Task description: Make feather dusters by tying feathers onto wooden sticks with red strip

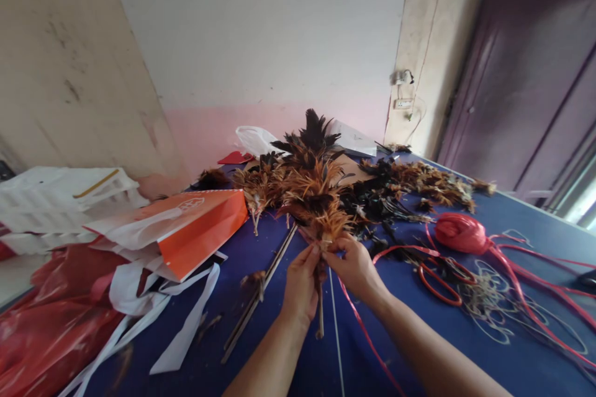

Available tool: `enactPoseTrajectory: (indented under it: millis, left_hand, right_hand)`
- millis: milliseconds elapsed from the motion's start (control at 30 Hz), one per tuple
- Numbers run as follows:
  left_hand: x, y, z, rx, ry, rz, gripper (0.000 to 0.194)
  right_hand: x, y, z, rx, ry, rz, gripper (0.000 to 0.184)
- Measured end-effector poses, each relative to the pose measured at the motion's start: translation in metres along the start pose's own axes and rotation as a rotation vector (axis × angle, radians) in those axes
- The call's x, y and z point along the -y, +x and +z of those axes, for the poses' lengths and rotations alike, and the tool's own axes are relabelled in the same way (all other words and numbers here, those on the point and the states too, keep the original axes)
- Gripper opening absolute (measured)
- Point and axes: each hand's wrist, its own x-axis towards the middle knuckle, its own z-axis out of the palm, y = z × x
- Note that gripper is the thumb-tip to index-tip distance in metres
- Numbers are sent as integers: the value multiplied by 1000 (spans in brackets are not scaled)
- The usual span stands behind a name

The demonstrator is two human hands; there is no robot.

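Observation:
A feather duster (315, 195) of brown, orange and black feathers stands up from the blue table (465, 347). Its thin stick (320, 316) points down towards me. My left hand (300, 285) is closed around the base of the feather bunch where it meets the stick. My right hand (354, 267) pinches the same spot from the right side, with a red plastic string (361, 322) running under it towards the table's near edge.
Loose feathers (414, 183) lie in piles behind the duster. A ball of red string (459, 232), red-handled scissors (435, 279) and pale string scraps (493, 304) lie at right. An orange paper bag (195, 226), white bags (51, 198), red plastic (51, 316) and thin sticks (261, 291) lie at left.

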Motion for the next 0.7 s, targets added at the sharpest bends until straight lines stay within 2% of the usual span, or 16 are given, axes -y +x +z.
enactPoseTrajectory:
  millis: [167,333,600,700]
  left_hand:
    - [-3,-2,1,41,-8,-29,26]
    - [-8,-1,0,62,-66,-100,24]
    - [-8,-3,3,90,-53,-118,23]
    - [-7,-4,3,99,-14,-120,25]
  right_hand:
    - [-4,1,-15,36,-37,43,15]
    - [-6,1,-28,53,20,50,16]
    - [-5,0,-20,64,-96,-81,14]
    - [-5,1,-19,63,-149,-77,12]
